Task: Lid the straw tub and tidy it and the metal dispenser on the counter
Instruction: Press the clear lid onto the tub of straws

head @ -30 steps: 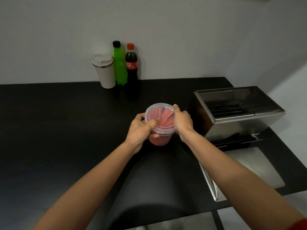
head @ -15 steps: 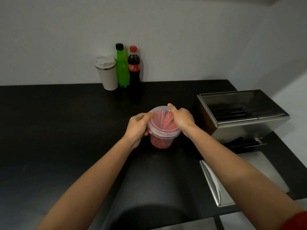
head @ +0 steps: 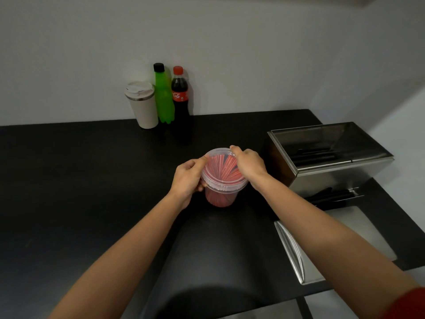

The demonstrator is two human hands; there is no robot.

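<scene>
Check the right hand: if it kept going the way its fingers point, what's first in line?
The right hand points up-left across the clear lid of the straw tub. Beyond the rim is bare black counter, then probably the cola bottle by the wall; depth is unclear.

Plain grey wall [head: 230,54] behind black counter [head: 69,180]; dim light.
</scene>
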